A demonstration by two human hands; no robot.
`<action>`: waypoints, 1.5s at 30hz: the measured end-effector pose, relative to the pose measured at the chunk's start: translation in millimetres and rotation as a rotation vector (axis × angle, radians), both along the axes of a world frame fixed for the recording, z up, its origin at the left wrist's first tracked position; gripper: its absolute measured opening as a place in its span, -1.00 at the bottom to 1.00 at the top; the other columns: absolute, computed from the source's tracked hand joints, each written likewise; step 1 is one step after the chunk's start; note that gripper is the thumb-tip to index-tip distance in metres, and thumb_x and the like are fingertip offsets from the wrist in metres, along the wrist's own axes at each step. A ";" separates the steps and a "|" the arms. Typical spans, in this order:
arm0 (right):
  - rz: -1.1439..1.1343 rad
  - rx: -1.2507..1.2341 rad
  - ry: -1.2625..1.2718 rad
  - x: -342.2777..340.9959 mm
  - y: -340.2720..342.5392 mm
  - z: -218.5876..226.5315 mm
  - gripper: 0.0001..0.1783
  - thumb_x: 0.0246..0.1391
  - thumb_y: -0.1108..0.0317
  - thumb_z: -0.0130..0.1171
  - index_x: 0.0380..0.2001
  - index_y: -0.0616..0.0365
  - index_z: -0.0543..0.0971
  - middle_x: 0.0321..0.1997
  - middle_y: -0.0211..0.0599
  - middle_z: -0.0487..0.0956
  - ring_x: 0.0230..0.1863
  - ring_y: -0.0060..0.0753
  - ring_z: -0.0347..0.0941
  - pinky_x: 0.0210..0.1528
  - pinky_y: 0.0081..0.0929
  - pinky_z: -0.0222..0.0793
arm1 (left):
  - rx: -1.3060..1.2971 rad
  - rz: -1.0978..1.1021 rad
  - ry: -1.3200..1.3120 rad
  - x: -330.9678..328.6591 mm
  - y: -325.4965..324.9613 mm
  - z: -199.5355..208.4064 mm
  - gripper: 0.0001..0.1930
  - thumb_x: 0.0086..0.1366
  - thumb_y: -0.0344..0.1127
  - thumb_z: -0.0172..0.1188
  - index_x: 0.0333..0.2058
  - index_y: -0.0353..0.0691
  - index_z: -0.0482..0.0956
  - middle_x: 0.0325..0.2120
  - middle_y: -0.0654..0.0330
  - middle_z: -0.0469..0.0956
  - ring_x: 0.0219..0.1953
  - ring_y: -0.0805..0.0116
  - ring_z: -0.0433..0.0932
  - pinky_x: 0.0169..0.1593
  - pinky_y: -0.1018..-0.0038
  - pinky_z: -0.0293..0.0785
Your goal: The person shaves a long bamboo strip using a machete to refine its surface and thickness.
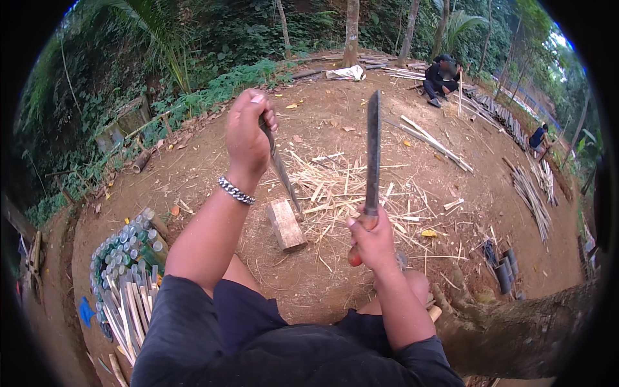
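machete (372,168), its flat dark metal blade pointing up, stands in the right hand (374,244), fingers wrapped round the reddish handle (354,256). the left hand (249,132) curls its fingers closed on a slim, dark, tapering strip (281,169), slanting down to a squared wooden block (284,224) near pale, thin splinters (335,187) on brown earth (316,284).

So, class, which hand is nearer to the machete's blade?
Right: the right hand grips the handle just below the blade; the left hand is apart, to the blade's left, holding a narrow strip.
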State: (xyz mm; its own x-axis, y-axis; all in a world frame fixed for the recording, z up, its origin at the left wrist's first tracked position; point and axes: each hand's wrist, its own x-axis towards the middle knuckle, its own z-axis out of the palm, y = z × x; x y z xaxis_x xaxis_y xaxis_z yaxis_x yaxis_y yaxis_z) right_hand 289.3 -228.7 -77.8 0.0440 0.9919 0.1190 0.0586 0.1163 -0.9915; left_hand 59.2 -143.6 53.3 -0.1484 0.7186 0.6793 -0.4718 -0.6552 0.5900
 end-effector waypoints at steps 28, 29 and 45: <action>0.308 0.148 -0.331 -71.2 -49.6 -68.1 -0.56 0.05 0.33 0.18 -0.05 0.27 0.32 -0.55 -0.12 0.50 -0.42 -0.02 0.51 -0.33 -0.15 0.36 | 0.152 0.830 0.166 -4.2 -90.7 -140.0 -0.65 0.31 -0.06 0.09 -0.32 -0.15 0.17 -0.55 0.22 0.20 -0.50 0.48 0.21 -0.41 0.53 0.26; 0.338 0.105 -0.333 -71.6 -50.4 -67.0 -0.56 0.04 0.33 0.18 -0.05 0.28 0.32 -0.55 -0.11 0.51 -0.42 0.00 0.51 -0.33 -0.14 0.36 | 0.089 0.771 0.233 -10.2 -98.6 -142.0 -0.63 0.31 -0.03 0.10 -0.30 -0.17 0.19 -0.55 0.23 0.23 -0.51 0.49 0.26 -0.42 0.55 0.30; 0.396 0.056 -0.318 -92.5 -58.0 -92.4 -0.59 0.05 0.29 0.20 -0.10 0.22 0.33 -0.57 -0.15 0.43 -0.45 0.00 0.44 -0.35 -0.15 0.32 | -0.516 0.719 1.327 -50.3 -186.8 -105.6 -0.63 0.39 -0.20 -0.10 -0.53 -0.32 0.45 -0.77 0.16 0.43 -0.69 0.24 0.50 -0.54 0.36 0.33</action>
State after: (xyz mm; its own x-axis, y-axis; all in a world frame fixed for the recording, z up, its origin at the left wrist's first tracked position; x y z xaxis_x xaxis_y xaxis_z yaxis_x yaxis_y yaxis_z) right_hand 196.9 -286.7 -170.3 -0.3810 0.9169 0.1188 0.2968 0.2429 -0.9235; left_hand 8.9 -330.4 -52.3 -0.0708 0.9467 0.3142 0.8394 -0.1136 0.5315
